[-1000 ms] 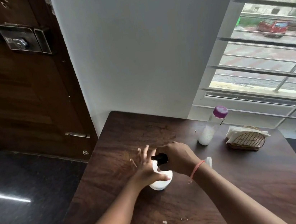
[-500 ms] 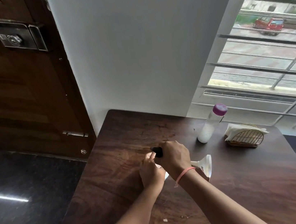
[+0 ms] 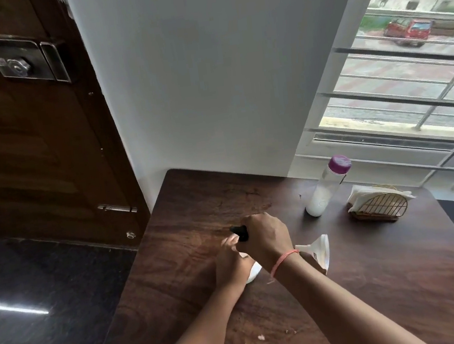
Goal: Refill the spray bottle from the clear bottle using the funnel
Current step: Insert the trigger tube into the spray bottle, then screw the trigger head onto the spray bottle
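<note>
A white spray bottle [image 3: 254,271] stands near the middle of the dark wooden table [image 3: 379,281], mostly hidden by my hands. My left hand [image 3: 231,260] wraps around its body. My right hand [image 3: 266,237] grips its black spray head [image 3: 239,232] from above. A white funnel [image 3: 318,252] lies on its side just right of my right wrist. The clear bottle [image 3: 327,187] with a purple cap stands upright at the back right, white liquid in its lower part.
A wire napkin holder [image 3: 379,206] with white napkins sits right of the clear bottle. A white wall and a barred window rise behind the table, a wooden door [image 3: 28,140] at the left. Crumbs lie near the table's front.
My left hand went from fingers spread beside the bottle to wrapped around it. My right hand stayed on the black spray head. The view shifted slightly.
</note>
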Tool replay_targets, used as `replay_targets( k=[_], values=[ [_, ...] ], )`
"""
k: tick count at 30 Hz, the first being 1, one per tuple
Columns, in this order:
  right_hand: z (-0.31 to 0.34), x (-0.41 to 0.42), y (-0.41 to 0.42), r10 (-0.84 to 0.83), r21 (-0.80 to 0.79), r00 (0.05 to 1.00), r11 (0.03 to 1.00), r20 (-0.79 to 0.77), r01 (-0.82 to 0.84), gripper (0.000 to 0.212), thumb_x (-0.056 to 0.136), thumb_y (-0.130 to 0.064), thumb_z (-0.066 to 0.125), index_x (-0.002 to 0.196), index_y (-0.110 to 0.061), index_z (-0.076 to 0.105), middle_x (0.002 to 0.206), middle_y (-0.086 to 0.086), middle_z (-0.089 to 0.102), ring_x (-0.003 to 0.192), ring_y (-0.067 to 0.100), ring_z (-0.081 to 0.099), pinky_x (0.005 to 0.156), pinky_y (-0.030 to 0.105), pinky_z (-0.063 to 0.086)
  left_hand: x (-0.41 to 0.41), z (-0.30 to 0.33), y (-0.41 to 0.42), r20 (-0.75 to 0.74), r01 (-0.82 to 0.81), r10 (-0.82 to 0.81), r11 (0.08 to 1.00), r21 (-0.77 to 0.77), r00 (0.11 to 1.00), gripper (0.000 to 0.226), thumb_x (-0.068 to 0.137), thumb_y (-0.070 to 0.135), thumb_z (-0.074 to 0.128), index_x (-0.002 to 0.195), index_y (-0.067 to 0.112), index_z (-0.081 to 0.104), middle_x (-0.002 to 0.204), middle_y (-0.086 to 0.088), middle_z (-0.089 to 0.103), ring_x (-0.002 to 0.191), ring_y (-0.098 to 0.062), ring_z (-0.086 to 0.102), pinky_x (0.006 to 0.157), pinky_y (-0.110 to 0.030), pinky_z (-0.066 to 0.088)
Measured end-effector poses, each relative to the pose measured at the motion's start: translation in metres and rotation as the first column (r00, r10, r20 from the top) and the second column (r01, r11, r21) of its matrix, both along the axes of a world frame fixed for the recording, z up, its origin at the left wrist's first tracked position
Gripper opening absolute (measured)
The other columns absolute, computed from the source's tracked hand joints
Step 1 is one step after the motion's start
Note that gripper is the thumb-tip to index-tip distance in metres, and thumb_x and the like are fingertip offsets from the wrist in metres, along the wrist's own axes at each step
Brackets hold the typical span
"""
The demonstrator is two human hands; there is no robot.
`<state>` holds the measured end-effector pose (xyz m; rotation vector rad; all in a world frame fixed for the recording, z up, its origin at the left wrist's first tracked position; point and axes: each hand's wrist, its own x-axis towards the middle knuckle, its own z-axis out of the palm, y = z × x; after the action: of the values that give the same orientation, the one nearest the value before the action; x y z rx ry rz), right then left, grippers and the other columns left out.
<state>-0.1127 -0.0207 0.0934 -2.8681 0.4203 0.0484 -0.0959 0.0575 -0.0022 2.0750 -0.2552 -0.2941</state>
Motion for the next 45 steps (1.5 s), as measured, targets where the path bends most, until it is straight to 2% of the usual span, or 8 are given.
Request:
replay_targets(
  k=[4, 7, 9, 14, 20, 26, 32, 45],
  values=[
    [0.003, -0.001, -0.013, 0.034, 0.124, 0.999, 0.992, -0.006, -0.033, 0.02, 0.073, -0.041, 0.069, 0.075, -0.024, 0.058, 0.076, -0.002, 0.063, 0.074, 0.021, 0.06, 0.059, 0.025, 0.036, 0.001, 0.0, -0.002, 0.083, -0.039, 0.035, 0.998, 0.054, 0.996, 0.04, 0.071, 0.01, 0.069, 0.11, 0.004, 0.064, 0.111, -0.009, 0.065, 0.112, -0.026, 0.055, 0.089, -0.016, 0.033],
    [0.007, -0.01, -0.038, 0.057, 0.483, 0.998, 0.874, -0.004, -0.048, 0.04, 0.072, -0.054, 0.073, 0.072, -0.016, 0.062, 0.064, -0.005, 0.06, 0.061, 0.013, 0.054, 0.056, 0.027, 0.039, 0.002, 0.0, -0.003, 0.057, -0.076, 0.074, 0.996, 0.036, 0.996, 0.039, 0.069, 0.036, 0.073, 0.1, 0.012, 0.065, 0.103, -0.003, 0.063, 0.105, -0.023, 0.056, 0.089, -0.031, 0.043],
    [0.006, -0.02, -0.062, -0.173, 0.635, 0.984, 0.766, 0.05, 0.103, 0.054, 0.069, -0.071, 0.064, 0.078, -0.018, 0.069, 0.068, 0.0, 0.068, 0.063, 0.014, 0.06, 0.059, 0.031, 0.044, 0.003, -0.009, -0.006, 0.05, -0.092, 0.091, 0.995, 0.029, 0.995, 0.05, 0.064, 0.054, 0.071, 0.097, 0.016, 0.066, 0.103, -0.001, 0.064, 0.102, -0.023, 0.059, 0.089, -0.038, 0.047],
    [-0.021, -0.055, -0.127, -0.554, 0.279, 0.829, 0.81, 0.077, 0.516, 0.042, 0.08, -0.049, 0.066, 0.058, -0.015, 0.057, 0.07, 0.008, 0.067, 0.077, 0.028, 0.063, 0.061, 0.03, 0.037, 0.014, -0.012, -0.018, -0.038, -0.089, 0.089, 0.996, 0.01, 0.995, 0.057, 0.068, 0.033, 0.076, 0.115, 0.009, 0.056, 0.126, -0.008, 0.045, 0.12, -0.025, 0.042, 0.105, -0.033, 0.031],
    [-0.072, -0.074, -0.138, -0.6, 0.235, 0.784, 0.748, -0.158, 0.62, 0.038, 0.077, -0.054, 0.064, 0.083, -0.017, 0.067, 0.093, 0.008, 0.07, 0.093, 0.03, 0.064, 0.068, 0.03, 0.042, 0.024, -0.019, -0.019, -0.081, 0.015, -0.017, 0.999, -0.031, 0.997, 0.057, 0.069, 0.037, 0.061, 0.119, 0.01, 0.059, 0.132, -0.004, 0.036, 0.124, -0.018, 0.038, 0.101, -0.019, 0.024],
    [-0.089, -0.045, -0.13, -0.614, 0.403, 0.788, 0.733, 0.047, 0.547, 0.014, 0.079, -0.034, 0.066, 0.084, -0.021, 0.071, 0.087, 0.001, 0.072, 0.08, 0.026, 0.067, 0.067, 0.031, 0.051, 0.06, -0.017, -0.023, 0.022, -0.095, 0.097, 0.991, -0.093, 0.995, 0.026, 0.079, 0.021, 0.073, 0.105, 0.02, 0.068, 0.121, -0.004, 0.049, 0.114, -0.017, 0.048, 0.098, -0.026, 0.036],
    [-0.098, 0.003, -0.132, -0.497, 0.451, 0.771, 0.838, 0.397, 0.308, 0.006, 0.08, -0.007, 0.071, 0.085, -0.005, 0.074, 0.09, 0.005, 0.068, 0.072, 0.017, 0.061, 0.064, 0.016, 0.037, 0.103, -0.01, -0.034, 0.08, -0.172, 0.182, 0.978, -0.12, 0.98, 0.027, 0.074, 0.039, 0.069, 0.097, 0.025, 0.069, 0.116, -0.004, 0.056, 0.11, -0.016, 0.051, 0.101, -0.043, 0.041],
    [-0.175, 0.066, -0.127, -0.546, 0.649, 0.785, 0.717, 0.294, 0.255, 0.017, 0.083, -0.014, 0.071, 0.099, -0.008, 0.072, 0.101, 0.002, 0.066, 0.091, 0.025, 0.064, 0.08, 0.043, 0.055, 0.11, 0.0, -0.037, 0.11, -0.229, 0.247, 0.961, -0.154, 0.963, 0.019, 0.08, 0.025, 0.071, 0.098, 0.031, 0.067, 0.121, 0.005, 0.048, 0.117, -0.011, 0.049, 0.105, -0.043, 0.04]
  ],
)
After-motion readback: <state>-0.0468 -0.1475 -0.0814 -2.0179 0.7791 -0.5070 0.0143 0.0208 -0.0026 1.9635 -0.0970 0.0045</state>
